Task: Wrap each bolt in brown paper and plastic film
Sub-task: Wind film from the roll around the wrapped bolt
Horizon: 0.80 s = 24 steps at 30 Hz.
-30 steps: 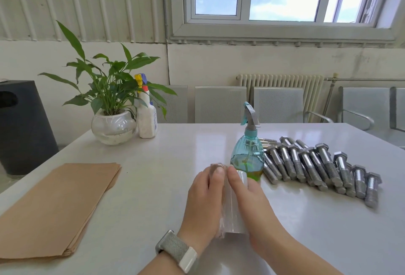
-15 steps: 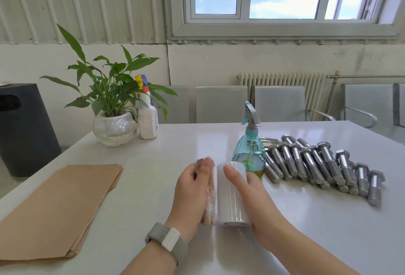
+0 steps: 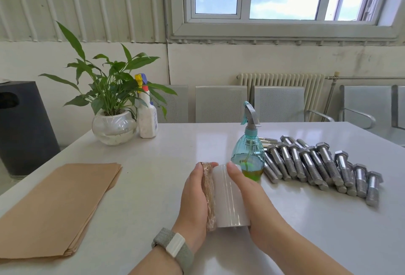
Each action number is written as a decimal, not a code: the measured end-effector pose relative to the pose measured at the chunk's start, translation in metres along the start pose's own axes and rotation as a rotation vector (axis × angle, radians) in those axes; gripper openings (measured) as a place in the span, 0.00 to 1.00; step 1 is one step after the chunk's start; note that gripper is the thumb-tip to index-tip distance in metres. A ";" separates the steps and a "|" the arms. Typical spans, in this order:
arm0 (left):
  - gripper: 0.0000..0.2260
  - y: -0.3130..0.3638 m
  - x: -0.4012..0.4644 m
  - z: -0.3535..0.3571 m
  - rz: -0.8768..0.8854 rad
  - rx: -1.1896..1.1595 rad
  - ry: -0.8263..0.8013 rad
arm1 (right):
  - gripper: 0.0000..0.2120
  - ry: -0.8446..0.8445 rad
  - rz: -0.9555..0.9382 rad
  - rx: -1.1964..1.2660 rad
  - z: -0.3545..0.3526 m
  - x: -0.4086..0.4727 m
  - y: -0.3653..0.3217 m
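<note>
A bolt wrapped in brown paper and clear film point(image 3: 209, 195) lies lengthwise at the table's middle front. My left hand point(image 3: 194, 200) grips it from the left, fingertips over its far end. Pressed against its right side is a white roll of plastic film point(image 3: 230, 198), lying on the table and held by my right hand point(image 3: 249, 195), whose thumb lies along the top. Several bare steel bolts point(image 3: 317, 163) lie in a row at the right. A stack of brown paper sheets point(image 3: 54, 206) sits at the left front.
A teal spray bottle point(image 3: 248, 156) stands just behind my right hand. At the back left are a potted plant in a glass bowl point(image 3: 112, 126) and a white spray bottle point(image 3: 148, 119). Grey chairs line the far table edge point(image 3: 219, 123).
The wrapped bolt and the roll have come apart, so the bolt shows to the left of the roll. Both hands have shifted slightly left and back together, the bolt again tight against the roll.
</note>
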<state>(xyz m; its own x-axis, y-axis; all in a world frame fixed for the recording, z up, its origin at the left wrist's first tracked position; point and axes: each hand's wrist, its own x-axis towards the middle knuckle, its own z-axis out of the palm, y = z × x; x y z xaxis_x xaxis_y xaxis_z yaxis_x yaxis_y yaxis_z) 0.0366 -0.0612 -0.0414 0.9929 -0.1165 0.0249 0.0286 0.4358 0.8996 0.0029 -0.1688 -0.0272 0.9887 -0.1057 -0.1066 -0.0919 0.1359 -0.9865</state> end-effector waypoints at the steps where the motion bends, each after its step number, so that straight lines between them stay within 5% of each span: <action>1: 0.20 -0.001 0.001 -0.001 0.028 0.047 0.006 | 0.31 -0.038 0.015 -0.005 -0.002 0.000 -0.001; 9: 0.24 0.000 0.009 -0.006 0.263 0.352 0.104 | 0.34 0.149 -0.160 -0.173 0.002 -0.001 -0.004; 12: 0.27 -0.003 0.004 0.000 0.254 0.231 0.112 | 0.34 0.207 -0.248 -0.193 0.008 -0.004 0.001; 18: 0.25 0.000 -0.005 0.005 -0.044 -0.134 -0.099 | 0.32 0.325 -0.254 -0.253 0.006 -0.001 0.006; 24: 0.24 0.000 0.002 0.001 0.001 -0.001 -0.090 | 0.29 -0.071 -0.003 0.038 -0.008 0.004 -0.004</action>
<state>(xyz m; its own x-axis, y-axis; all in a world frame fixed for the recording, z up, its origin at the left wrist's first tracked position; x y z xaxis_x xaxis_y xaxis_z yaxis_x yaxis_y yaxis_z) 0.0381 -0.0624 -0.0414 0.9784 -0.1963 0.0648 0.0281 0.4368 0.8991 0.0065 -0.1774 -0.0247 0.9949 -0.0361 -0.0937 -0.0861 0.1735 -0.9811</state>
